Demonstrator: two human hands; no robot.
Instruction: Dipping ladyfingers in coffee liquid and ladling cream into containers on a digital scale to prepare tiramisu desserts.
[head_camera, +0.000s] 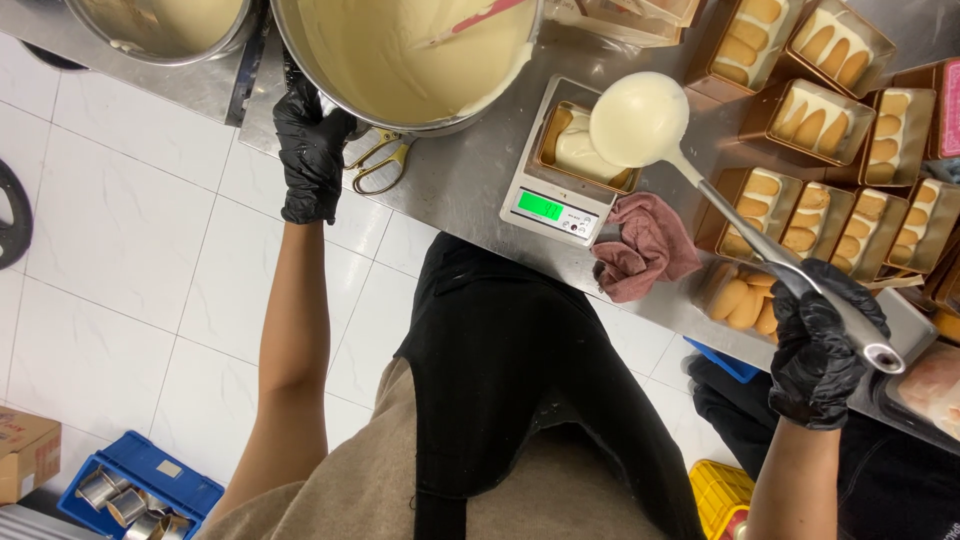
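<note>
My right hand (818, 345), in a black glove, grips the metal handle of a ladle (640, 120) full of pale cream. The ladle bowl hangs over a small gold-brown tray (552, 125) that stands on a white digital scale (548, 208) with a lit green display; cream lies in that tray. My left hand (312, 140), also gloved in black, holds the rim of a large steel bowl (340, 85) of cream batter with a red spatula (480, 18) in it.
Several gold trays of ladyfinger biscuits and cream (815, 115) fill the steel counter (470, 175) on the right. A pink cloth (645, 245) lies beside the scale, gold scissors (380, 160) under the bowl. A second bowl (165, 25), blue crate (135, 490) and yellow crate (720, 495) are nearby.
</note>
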